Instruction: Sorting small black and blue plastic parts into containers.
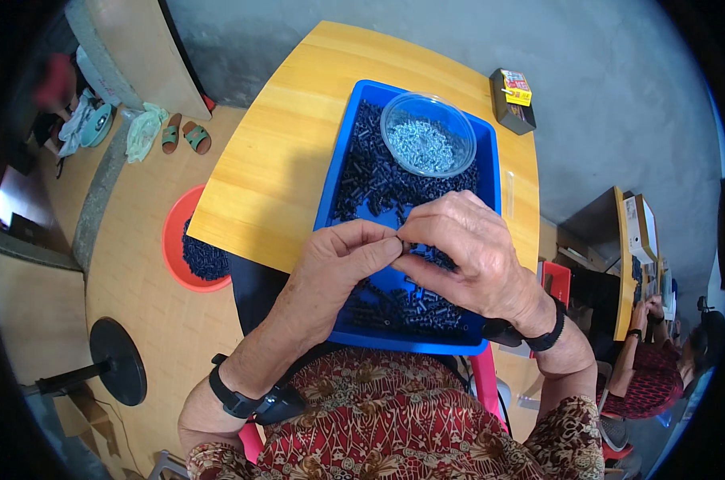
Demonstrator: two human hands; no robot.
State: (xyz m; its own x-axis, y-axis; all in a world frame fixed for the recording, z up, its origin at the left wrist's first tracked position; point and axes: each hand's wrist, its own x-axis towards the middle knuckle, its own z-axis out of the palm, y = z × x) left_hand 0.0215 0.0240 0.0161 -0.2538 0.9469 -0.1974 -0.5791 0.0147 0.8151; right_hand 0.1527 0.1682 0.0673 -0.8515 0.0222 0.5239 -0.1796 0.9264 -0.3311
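Over a blue tray (497, 168), my left hand (338, 264) and my right hand (466, 252) meet with their fingertips pinched together. Between them is a small dark piece, mostly hidden by the fingers, so its exact kind cannot be made out. Many small black cylindrical parts (370, 172) fill the tray's far half, and more lie in its near end. A round clear plastic tub (388, 132) rests on the black parts at the far right of the tray. Inside it is a heap of small shiny metal pieces (426, 148).
The tray stands on a yellow wooden table (274, 160). A dark box (513, 112) with a yellow pack sits at its far right corner. On the floor at left is a red basin (174, 240) of black parts, with sandals (185, 136) farther back. Another person (646, 376) sits at right.
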